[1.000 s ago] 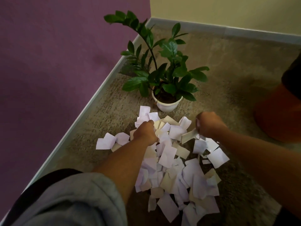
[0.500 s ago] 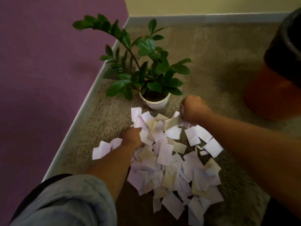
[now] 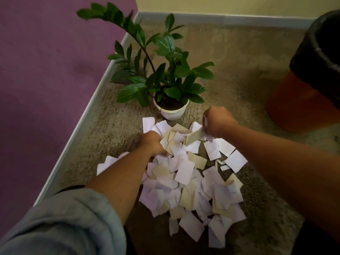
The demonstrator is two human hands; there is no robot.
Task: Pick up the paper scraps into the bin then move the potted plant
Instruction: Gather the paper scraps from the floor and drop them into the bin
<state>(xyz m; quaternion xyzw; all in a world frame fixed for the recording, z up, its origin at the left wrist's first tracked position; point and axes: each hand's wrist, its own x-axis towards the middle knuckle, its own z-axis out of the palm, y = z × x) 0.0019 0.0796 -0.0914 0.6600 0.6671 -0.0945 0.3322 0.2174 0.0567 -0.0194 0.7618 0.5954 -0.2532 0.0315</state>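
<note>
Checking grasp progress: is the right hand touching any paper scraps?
Touching. The head view shows the right hand curled round several scraps, which stick out from under its fingers.

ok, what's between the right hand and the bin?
Only bare carpet lies between the right hand and the bin, as the head view shows.

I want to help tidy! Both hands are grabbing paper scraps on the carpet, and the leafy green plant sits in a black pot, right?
Not quite. The head view shows the leafy green plant in a round white pot, not a black one. The left hand and right hand are grabbing white and beige paper scraps on the carpet.
</note>
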